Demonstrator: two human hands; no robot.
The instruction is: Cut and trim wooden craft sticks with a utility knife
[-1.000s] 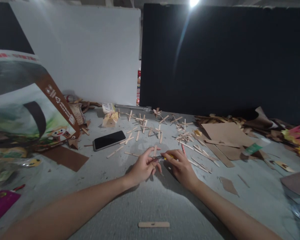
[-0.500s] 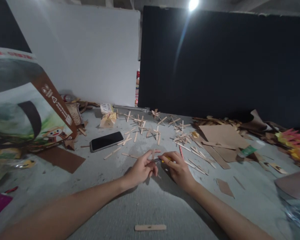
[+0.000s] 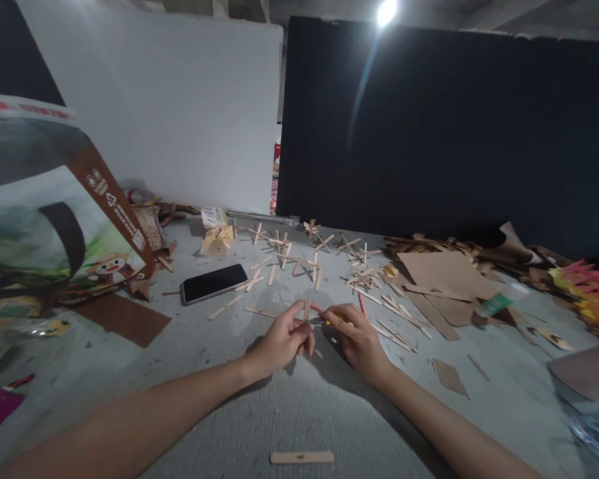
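My left hand (image 3: 284,339) is closed around a small wooden craft stick (image 3: 307,309), which stands up between its fingertips. Close beside it, my right hand (image 3: 357,336) grips a yellow-handled utility knife (image 3: 328,322), mostly covered by the fingers. Its grey blade points left toward the stick; whether it touches the wood I cannot tell. Another craft stick (image 3: 302,458) lies flat on the table near the front edge of the view. Beyond my hands, several joined and crossed craft sticks (image 3: 282,249) are spread out.
A black phone (image 3: 214,284) lies to the left, near a large printed bag (image 3: 34,213). On the right are cardboard sheets (image 3: 439,273), a green-labelled tube (image 3: 496,304), loose sticks (image 3: 402,309) and a pink-yellow paper piece (image 3: 586,286). White and black panels (image 3: 444,133) stand behind.
The fingertips of my right hand have come nearer to my left hand, and less of the yellow knife shows. The craft stick between my left fingers stands slightly more in view.
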